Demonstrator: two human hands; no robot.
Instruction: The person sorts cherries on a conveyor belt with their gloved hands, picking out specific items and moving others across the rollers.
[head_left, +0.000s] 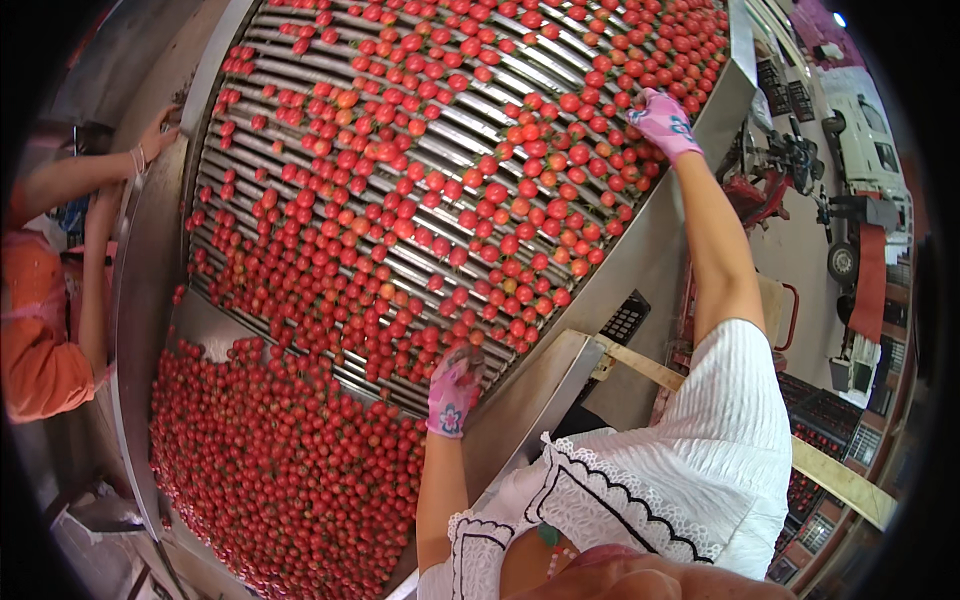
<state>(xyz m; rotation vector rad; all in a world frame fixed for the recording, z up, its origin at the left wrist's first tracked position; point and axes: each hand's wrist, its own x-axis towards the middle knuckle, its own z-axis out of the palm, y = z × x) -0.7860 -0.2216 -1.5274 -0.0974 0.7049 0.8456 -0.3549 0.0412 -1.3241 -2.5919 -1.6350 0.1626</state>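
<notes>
Small red tomatoes (352, 247), some with green stems and a few orange ones, lie over a conveyor of metal rollers (487, 97). My left hand (452, 390), in a pink glove with a blue flower print, reaches over the rollers' lower edge among the tomatoes. Its fingers look blurred, and I cannot tell whether they hold anything. Farther up along the near side, my right hand (664, 124) wears a matching glove. Its bent fingertips touch or hover just over tomatoes; whether one is gripped is hidden.
A dense heap of tomatoes (285, 465) lies below the rollers. Metal side walls (600, 277) border the conveyor. Across it, another person's hand (159, 133) rests at the far wall. A wooden bar (637, 362), black crates (825, 412) and a white vehicle (862, 142) are to the right.
</notes>
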